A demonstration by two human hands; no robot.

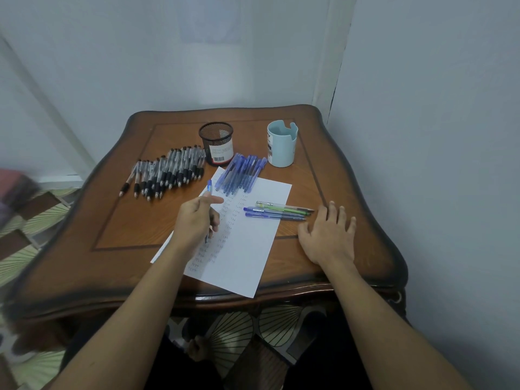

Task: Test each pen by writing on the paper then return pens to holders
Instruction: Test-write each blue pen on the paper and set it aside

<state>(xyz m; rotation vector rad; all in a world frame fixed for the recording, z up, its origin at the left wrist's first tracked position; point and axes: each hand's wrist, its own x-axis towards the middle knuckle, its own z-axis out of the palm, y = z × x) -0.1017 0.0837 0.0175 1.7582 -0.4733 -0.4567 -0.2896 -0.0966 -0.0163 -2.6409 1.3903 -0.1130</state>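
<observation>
On table (126, 220): two holders (216, 143), one paper (247, 249).

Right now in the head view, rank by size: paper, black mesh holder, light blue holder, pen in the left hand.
1. paper
2. black mesh holder and light blue holder look alike; unranked
3. pen in the left hand, partly hidden

— How many holders?
— Two: one black mesh cup (216, 143) and one pale blue cup (281, 144).
— Paper?
— One sheet (247, 249).
— Pens?
— One blue pen (209, 187) in my left hand (197, 218). Four loose pens (278, 211) beside the sheet, I think. The black-grip pile (168, 171) has roughly twenty and the blue pile (242, 173) eight or so, but both overlap too much to be sure.
</observation>
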